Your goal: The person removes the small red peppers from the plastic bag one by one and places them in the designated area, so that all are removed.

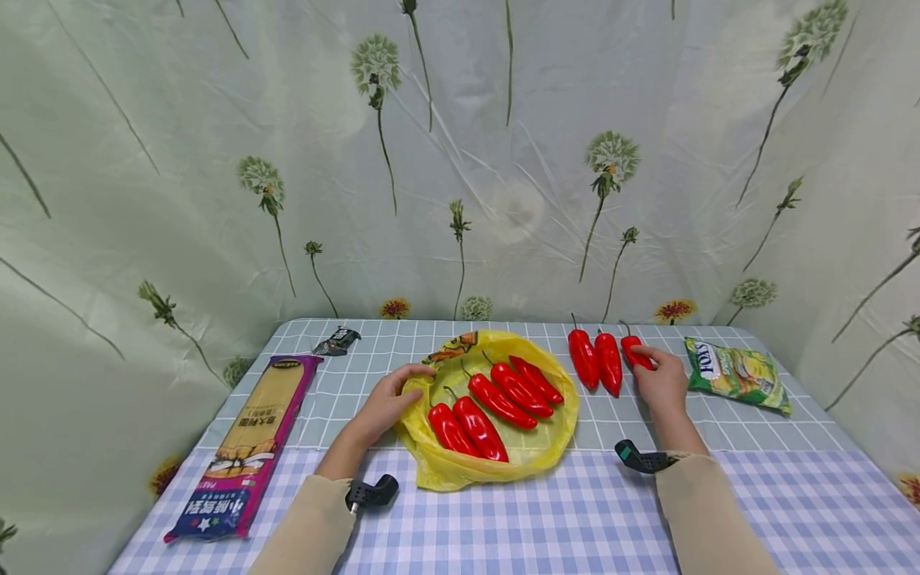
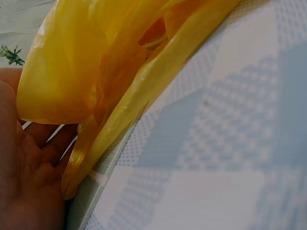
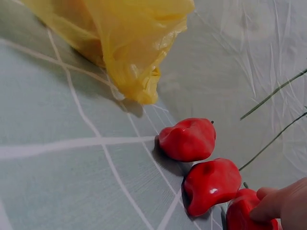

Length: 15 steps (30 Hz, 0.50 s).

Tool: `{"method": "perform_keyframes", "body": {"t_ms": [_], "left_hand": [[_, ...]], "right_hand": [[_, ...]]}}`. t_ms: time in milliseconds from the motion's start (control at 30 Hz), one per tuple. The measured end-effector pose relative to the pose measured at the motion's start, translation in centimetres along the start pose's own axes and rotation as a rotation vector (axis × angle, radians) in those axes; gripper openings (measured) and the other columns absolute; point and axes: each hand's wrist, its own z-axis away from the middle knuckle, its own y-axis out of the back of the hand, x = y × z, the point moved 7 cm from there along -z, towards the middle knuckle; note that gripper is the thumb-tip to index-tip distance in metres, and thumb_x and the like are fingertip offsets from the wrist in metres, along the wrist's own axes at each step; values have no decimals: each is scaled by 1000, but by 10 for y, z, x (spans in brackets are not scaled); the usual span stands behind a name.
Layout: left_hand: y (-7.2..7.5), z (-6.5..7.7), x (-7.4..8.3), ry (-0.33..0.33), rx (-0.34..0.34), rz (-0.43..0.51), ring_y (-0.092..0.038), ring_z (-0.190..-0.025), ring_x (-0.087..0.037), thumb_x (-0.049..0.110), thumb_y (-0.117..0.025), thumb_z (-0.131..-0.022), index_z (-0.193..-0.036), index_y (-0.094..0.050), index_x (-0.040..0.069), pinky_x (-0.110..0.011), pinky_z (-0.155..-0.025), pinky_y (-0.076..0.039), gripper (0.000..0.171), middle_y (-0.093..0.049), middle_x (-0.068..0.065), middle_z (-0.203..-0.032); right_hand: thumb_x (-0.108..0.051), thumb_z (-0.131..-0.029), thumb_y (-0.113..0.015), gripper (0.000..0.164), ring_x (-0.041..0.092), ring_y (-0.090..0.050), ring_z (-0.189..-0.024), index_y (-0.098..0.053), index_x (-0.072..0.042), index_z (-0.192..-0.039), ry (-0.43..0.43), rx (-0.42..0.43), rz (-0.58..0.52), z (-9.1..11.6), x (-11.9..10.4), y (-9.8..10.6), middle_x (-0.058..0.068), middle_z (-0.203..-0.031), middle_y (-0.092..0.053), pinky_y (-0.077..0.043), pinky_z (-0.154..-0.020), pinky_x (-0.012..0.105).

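A yellow plastic bag (image 1: pixel 496 477) lies with its mouth spread wide, several long red chili peppers (image 1: pixel 501 401) inside. My left hand (image 1: pixel 388 403) holds the bag's left rim, thumb and fingers around the plastic; in the left wrist view the yellow film (image 2: pixel 62 72) hides part of the fingers. To the right of the bag, my right hand (image 1: pixel 661 379) grips a red chili pepper (image 1: pixel 636 351) on the table. Two more peppers lie beside it, one nearer the bag (image 3: pixel 188 140) and one in the middle (image 3: pixel 213 187).
At the left lies a long pasta packet (image 1: pixel 247 447), with a small dark wrapper (image 1: pixel 337 342) behind it. A green Fox's candy bag (image 1: pixel 739 375) sits right of my right hand. A dandelion-print curtain (image 1: pixel 503 160) hangs behind the checked table (image 1: pixel 503 527).
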Motion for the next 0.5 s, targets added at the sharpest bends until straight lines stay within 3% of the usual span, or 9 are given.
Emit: {"method": "perform_keyframes", "body": {"t_ms": [200,500], "left_hand": [[0,0,0,4,-2,-3,-47,-135,-28,3,-52,-95,-131,-61,12,-25,-100,-47,37,-54,-11,-146],[-1,0,0,19,7,4,-45,-138,-29,3,-52,-95,-130,-61,13,-46,-113,-43,38,-53,-10,-147]], "right_hand": [[-6,-97,-51,43,47,-35,-139,-56,-5,-140,9,-20,49,1,1,-3,29,-150,-41,-44,-108,59],[-12,-98,-46,39,43,-41,-133,-62,-3,-132,53,-12,53,5,-6,-3,26,-144,-48,-44,-108,56]]}}
